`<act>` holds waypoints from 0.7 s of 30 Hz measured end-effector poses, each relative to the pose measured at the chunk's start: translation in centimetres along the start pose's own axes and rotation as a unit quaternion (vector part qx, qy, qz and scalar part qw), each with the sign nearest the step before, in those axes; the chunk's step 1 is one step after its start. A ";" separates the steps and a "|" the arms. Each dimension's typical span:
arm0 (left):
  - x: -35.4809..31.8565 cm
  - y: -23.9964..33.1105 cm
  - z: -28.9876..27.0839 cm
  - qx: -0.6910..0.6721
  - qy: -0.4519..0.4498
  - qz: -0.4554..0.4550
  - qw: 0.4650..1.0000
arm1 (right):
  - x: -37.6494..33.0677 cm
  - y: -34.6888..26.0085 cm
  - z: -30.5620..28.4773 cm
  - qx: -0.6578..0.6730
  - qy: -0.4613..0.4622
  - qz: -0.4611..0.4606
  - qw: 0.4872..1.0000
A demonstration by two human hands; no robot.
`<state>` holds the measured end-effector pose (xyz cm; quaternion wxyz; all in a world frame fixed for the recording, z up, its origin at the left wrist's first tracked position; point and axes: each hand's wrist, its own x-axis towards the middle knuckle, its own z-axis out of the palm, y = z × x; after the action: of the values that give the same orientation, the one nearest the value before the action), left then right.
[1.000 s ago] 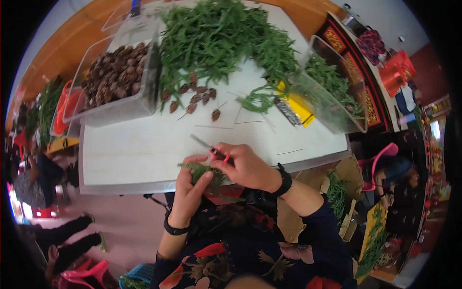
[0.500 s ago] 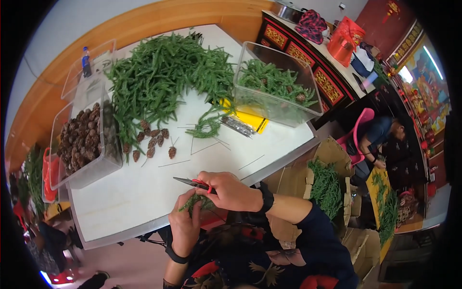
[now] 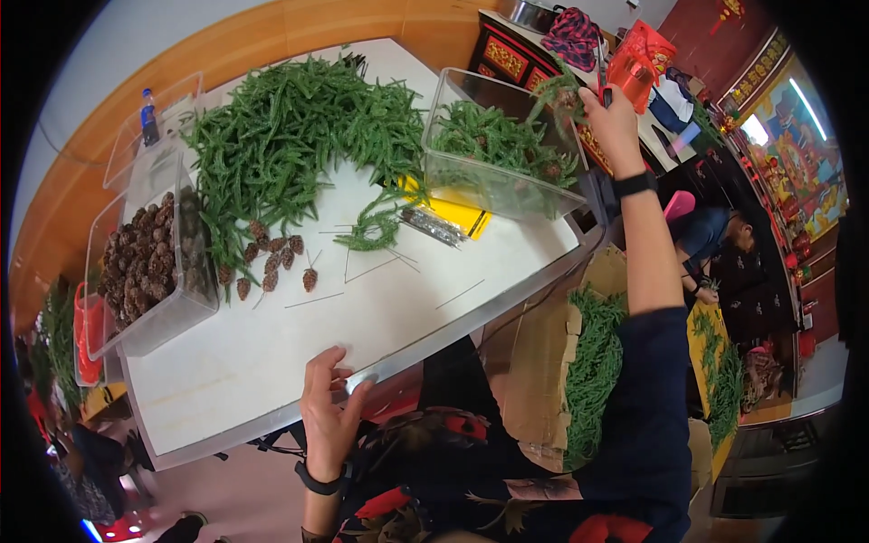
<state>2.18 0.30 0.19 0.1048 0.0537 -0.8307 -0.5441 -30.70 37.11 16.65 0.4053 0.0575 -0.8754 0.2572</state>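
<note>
My right hand (image 3: 612, 131) is raised at the far right, over the rim of a clear plastic bin (image 3: 493, 192). It holds a green artificial pine sprig (image 3: 559, 98) with what looks like a pine cone on it, and the pliers (image 3: 602, 71) point upward from the same grip. Inside the bin lie more green sprigs (image 3: 484, 136) with pine cones among them. My left hand (image 3: 328, 407) is at the near edge of the white table (image 3: 226, 362), its fingers apart and nothing in them.
Green sprigs (image 3: 290, 136) are heaped at the back. Loose pine cones (image 3: 272, 262), thin wires (image 3: 371, 271), a small sprig (image 3: 371, 228) and a yellow packet (image 3: 462, 215) lie mid-table. A bin of pine cones (image 3: 136, 262) stands left. Cardboard boxes (image 3: 534, 389) sit right; another person (image 3: 711, 240) works beyond.
My right hand has swung from beside my left hand to the far-right bin, carrying the sprig and pliers. My left hand has let go of the sprig and opened.
</note>
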 end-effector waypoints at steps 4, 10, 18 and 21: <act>-0.5 -0.5 0.4 -0.017 -0.008 0.007 1.000 | -1.0 2.5 1.3 -0.043 0.062 -0.045 0.996; -1.1 -1.5 -1.8 0.044 0.040 -0.038 0.998 | -12.1 -7.0 2.0 0.130 -0.267 -0.010 0.955; 3.1 -0.4 -3.3 0.290 0.063 0.035 0.954 | -24.7 -11.0 5.8 0.002 -0.461 -0.141 0.876; 5.2 -0.3 -3.3 0.389 0.066 0.047 0.918 | -25.8 -11.4 7.1 0.009 -0.436 -0.156 0.886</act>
<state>-2.15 -3.82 1.78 0.1558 0.0866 -0.9696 -0.1677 -14.88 20.99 -1.65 0.0173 0.3030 -0.9413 0.1479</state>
